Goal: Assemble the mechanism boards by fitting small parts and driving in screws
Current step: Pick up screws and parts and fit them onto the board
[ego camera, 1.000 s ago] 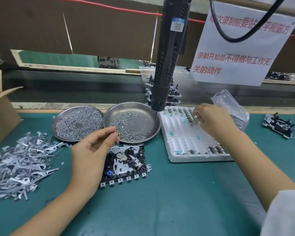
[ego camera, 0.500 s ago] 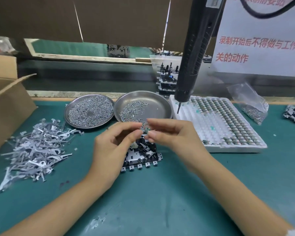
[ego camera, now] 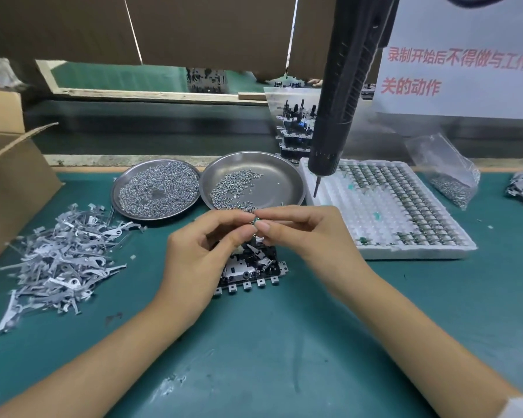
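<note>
two hands pinching a small part above the board

the green bench [ego camera: 284,357] carried a white foam tray [ego camera: 405,236] at 2 o'clock, a pile of metal strips [ego camera: 58,260] at 9, and two steel dishes of screws [ego camera: 156,191] at 12. the mechanism board [ego camera: 251,267] lay at centre. just above it, left hand [ego camera: 194,257] and right hand [ego camera: 308,233] met, fingertips pinching one small part [ego camera: 255,221] between them.

We see the mechanism board [ego camera: 248,268] lying flat on the green counter [ego camera: 284,342], black and silvery; a tiny part [ego camera: 255,221] sits pinched above it; screws [ego camera: 233,188] heap in a steel dish [ego camera: 287,179].
</note>
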